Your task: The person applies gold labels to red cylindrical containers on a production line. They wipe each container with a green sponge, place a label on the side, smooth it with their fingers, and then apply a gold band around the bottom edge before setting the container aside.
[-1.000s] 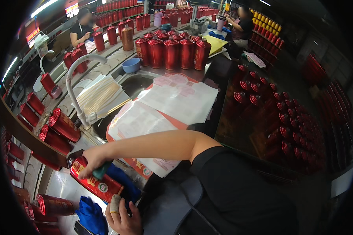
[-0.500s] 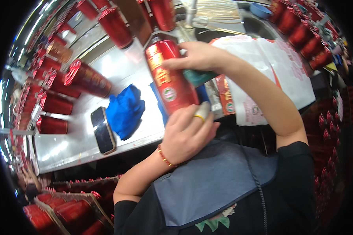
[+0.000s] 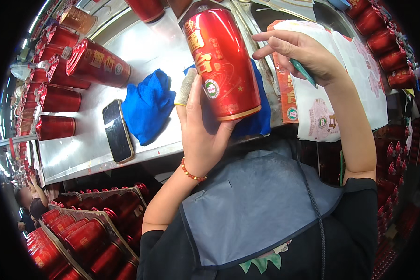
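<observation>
My left hand [image 3: 199, 126] holds a glossy red bottle [image 3: 226, 63] with gold lettering and a round green-and-white emblem, gripping it around its lower end. The bottle tilts, its neck pointing away from me. A pale knitted finger cover with a yellow edge sits on one finger of that hand. Just right of the bottle, my right hand [image 3: 308, 53] is clear of it, thumb and forefinger stretched out. Its lower fingers keep a thin teal-green flat piece [image 3: 304, 73] against the palm; its kind I cannot make out. Under the bottle lies a blue cloth [image 3: 261, 109].
On the metal table [image 3: 79, 154] lie a crumpled blue cloth [image 3: 147, 107] and a phone [image 3: 117, 133]. Red bottles [image 3: 98, 63] stand along the left. Printed white sheets [image 3: 333, 84] cover the right, beside a sink [image 3: 266, 16]. Crates of red bottles [image 3: 86, 238] are below left.
My right hand has come off the bottle and moved right. The bottle is raised closer to me, and my left hand has shifted its grip around the lower end.
</observation>
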`<act>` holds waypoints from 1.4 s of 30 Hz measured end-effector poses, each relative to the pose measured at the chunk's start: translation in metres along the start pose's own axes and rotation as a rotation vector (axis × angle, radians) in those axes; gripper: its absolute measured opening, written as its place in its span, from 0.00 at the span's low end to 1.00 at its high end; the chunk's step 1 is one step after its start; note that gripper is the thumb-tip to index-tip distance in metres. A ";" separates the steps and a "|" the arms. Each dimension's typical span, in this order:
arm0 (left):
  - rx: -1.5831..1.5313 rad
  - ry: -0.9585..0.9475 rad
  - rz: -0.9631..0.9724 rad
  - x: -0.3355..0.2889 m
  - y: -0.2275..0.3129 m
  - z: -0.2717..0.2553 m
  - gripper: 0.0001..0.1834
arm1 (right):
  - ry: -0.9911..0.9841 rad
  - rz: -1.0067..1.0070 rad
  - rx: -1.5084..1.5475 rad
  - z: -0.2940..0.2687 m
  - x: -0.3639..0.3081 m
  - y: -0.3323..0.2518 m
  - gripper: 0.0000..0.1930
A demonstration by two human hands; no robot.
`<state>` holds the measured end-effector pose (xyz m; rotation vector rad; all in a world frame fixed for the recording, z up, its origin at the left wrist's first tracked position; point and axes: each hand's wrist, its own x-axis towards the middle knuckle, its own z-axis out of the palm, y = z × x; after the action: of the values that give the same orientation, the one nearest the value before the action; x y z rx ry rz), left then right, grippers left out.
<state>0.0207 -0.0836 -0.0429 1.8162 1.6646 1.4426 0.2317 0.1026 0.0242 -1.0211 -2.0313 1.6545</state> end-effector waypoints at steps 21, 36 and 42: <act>0.403 -0.005 0.666 0.008 0.033 -0.009 0.15 | -0.040 0.067 -0.223 0.056 0.024 -0.038 0.54; 0.284 0.060 0.414 -0.017 0.022 -0.020 0.18 | -0.137 0.048 0.192 0.035 0.044 0.014 0.52; 0.337 0.018 0.508 -0.010 0.029 -0.017 0.16 | -0.031 -0.100 -0.116 0.051 0.033 -0.027 0.47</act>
<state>0.0256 -0.1076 -0.0175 2.5638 1.6015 1.4169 0.1665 0.0876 0.0300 -0.9196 -2.1827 1.5269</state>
